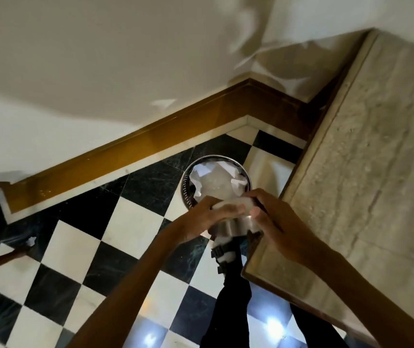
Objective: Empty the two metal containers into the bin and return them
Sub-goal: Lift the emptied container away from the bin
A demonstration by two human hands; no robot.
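Both hands are closed on one metal container, which is held in the air near the middle of the view. The left hand grips its side from 9 o'clock, and the right hand grips it from 3 o'clock, with fingers near a pale crumpled lump at its top edge. I cannot tell if this lump is paper or a liner.

The bin stands on the checkered floor at 12 o'clock from the hands, already holding white crumpled paper. A stone counter runs along the 3 o'clock side, its corner just beside the right wrist. A sandalled foot is below the container, at 6 o'clock.

The container seems to be nearer to the person than the mouth of the bin. If it is tipped here, I judge that waste could fall on the floor or the foot. The smooth metal could also slip, or knock the counter edge. I see no second container.
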